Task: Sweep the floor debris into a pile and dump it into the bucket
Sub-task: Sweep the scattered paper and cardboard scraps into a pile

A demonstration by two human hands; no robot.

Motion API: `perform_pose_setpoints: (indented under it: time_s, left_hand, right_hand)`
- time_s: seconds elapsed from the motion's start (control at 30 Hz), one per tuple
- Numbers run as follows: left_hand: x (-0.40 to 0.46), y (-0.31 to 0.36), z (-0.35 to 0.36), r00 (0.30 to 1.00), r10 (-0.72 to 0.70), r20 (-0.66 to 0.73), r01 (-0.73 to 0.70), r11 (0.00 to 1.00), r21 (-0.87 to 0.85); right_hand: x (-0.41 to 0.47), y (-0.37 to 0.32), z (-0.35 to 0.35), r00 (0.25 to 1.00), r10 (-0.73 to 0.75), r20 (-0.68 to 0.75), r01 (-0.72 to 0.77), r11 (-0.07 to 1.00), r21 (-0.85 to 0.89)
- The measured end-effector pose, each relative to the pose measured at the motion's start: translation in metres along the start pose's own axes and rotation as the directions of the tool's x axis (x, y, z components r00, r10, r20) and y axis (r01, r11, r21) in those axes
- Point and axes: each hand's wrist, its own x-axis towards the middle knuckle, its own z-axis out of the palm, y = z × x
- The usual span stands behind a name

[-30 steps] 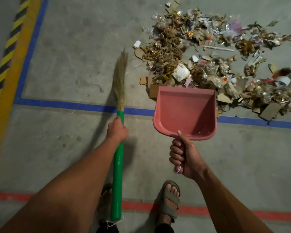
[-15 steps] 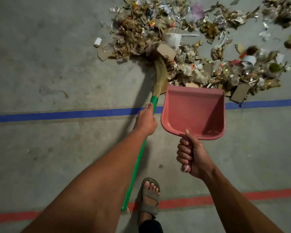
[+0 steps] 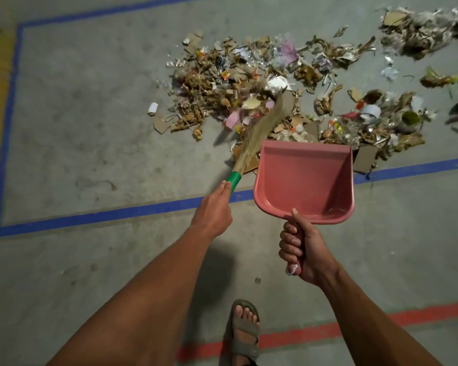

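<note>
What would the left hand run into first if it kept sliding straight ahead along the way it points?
The left hand points up the broom, so it would first meet the straw bristles just past the green handle, then likely the debris heap where the tip is buried. Depth is hard to judge.

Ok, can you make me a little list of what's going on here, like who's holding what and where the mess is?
left hand: grip on green-handled straw broom
right hand: grip on handle of pink plastic dustpan
broom bristles: lying in the mess, just left of the dustpan
mess: pile of cardboard scraps, paper and wrappers, spread beyond the dustpan's front edge
dustpan inside: nothing in it yet
floor marks: blue tape line, red tape line
foot: grey sandal
bucket: not in view
</note>
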Motion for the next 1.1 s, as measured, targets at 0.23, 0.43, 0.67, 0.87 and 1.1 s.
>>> perform_pose_setpoints:
  time_s: [0.23,0.43,0.67,0.87,1.1]
  left_hand:
    - [-0.029,-0.045,0.01,0.949,-0.248,-0.193,0.2,0.951,-0.235]
    - [-0.039,-0.064,0.031,0.821,-0.559,-0.115,0.505,0.806,-0.309]
    - [-0.011,-0.032,0.073,0.886,-0.411,0.217,0.455,0.86,-0.229]
    - [0.014,0.004,0.055,0.977,-0.085,0.194,0.134,0.958,-0.252]
    - [0.008,0.004,0.029,0.981,0.087,0.176,-0.079,0.996,-0.05]
  right_hand:
    - [0.0,0.002,0.015,1.0,0.003,0.0,-0.003,0.999,-0.039]
    - [0.015,0.016,0.02,1.0,0.005,-0.017,-0.005,1.0,-0.029]
    - [0.03,0.036,0.019,0.999,0.001,-0.049,-0.002,1.0,-0.019]
    - [0.027,0.042,0.017,0.992,-0.057,-0.109,0.056,0.998,-0.008]
    - [0.014,0.04,0.039,0.988,-0.102,-0.119,0.104,0.995,0.003]
